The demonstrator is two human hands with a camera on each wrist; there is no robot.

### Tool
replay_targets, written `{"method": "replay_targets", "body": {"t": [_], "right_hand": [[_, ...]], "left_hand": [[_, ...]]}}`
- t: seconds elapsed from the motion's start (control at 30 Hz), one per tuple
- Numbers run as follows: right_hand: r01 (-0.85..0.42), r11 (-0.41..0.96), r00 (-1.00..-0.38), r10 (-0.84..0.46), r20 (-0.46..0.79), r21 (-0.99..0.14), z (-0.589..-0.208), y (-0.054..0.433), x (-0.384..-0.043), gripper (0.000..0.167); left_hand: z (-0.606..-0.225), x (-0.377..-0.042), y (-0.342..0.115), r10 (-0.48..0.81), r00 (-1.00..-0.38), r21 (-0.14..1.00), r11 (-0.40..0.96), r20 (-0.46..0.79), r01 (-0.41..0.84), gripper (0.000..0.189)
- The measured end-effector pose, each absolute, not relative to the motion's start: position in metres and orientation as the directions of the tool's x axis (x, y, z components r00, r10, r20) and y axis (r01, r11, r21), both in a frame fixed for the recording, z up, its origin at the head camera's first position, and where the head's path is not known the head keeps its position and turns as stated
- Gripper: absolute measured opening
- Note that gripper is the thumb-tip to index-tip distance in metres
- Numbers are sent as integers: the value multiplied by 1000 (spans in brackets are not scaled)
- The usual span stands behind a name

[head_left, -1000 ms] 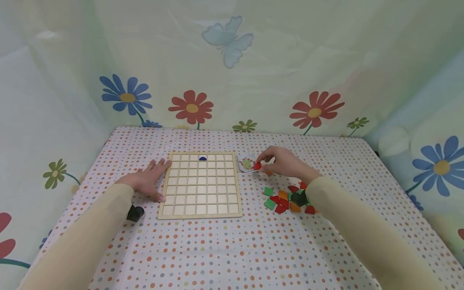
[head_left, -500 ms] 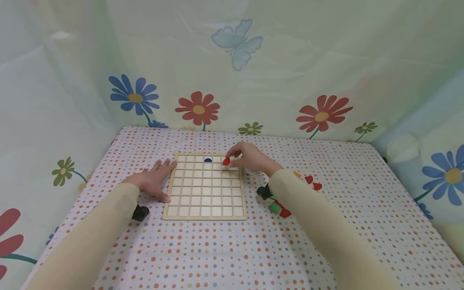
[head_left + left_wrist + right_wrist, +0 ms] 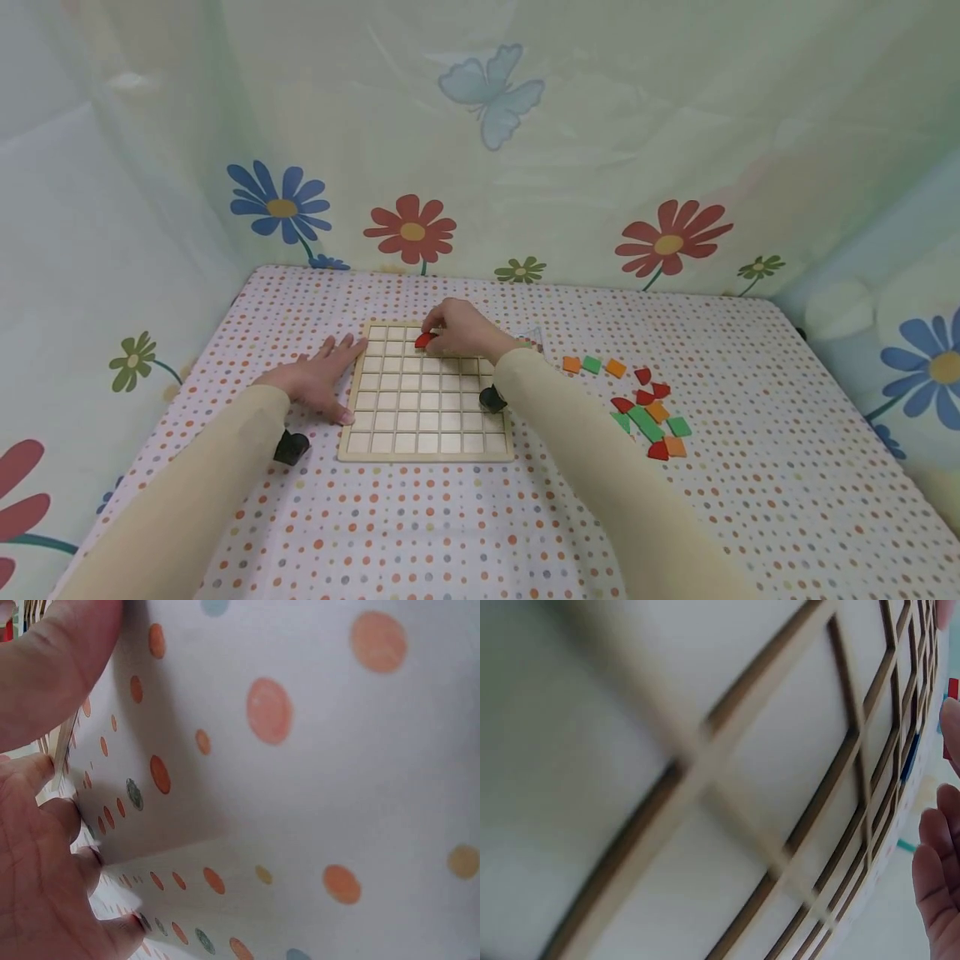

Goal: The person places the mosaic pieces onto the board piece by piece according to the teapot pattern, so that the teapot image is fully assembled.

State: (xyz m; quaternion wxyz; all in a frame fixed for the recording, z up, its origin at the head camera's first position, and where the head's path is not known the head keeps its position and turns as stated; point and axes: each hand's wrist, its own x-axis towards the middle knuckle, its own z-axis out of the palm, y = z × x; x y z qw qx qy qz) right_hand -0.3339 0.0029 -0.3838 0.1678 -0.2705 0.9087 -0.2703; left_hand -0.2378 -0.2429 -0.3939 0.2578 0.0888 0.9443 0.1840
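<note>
A square wooden grid board (image 3: 390, 400) lies on the table, its shallow cells framed by thin raised strips. My left hand (image 3: 317, 379) rests at the board's left edge with fingers spread, the thumb and a fingertip right at the rim. Over the board's far rows my right hand (image 3: 465, 327) pinches a red curved-edge tile (image 3: 425, 340) between thumb and fingers. In the right wrist view a blue piece (image 3: 910, 757) sits in a cell near the fingers; in the head view the right hand and red tile hide it.
Right of the board are scattered red, green and orange tiles (image 3: 645, 424). A small pattern card (image 3: 534, 336) lies beside the board's far right corner, partly behind the right wrist. The dotted cloth (image 3: 420, 533) covers the table up to a flowered backdrop.
My right hand has carried the red tile left from beside the pattern card to the board's far rows. The blue piece became covered in the head view. The left hand stays at the edge.
</note>
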Motion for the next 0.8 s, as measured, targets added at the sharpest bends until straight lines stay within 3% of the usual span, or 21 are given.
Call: {"method": "replay_targets", "body": {"t": [0.23,0.8], "right_hand": [[-506,715,-774,-624,-112,-483,-388,-13,-333,26],[-534,710,-759,-641,-110,-459,-392,-13,-332,25]], "left_hand": [[-394,-237,-242,251,-855,381,922,-454,68,121],[-398,-239,-244,266,-854,384,919,-448,85,121]]}}
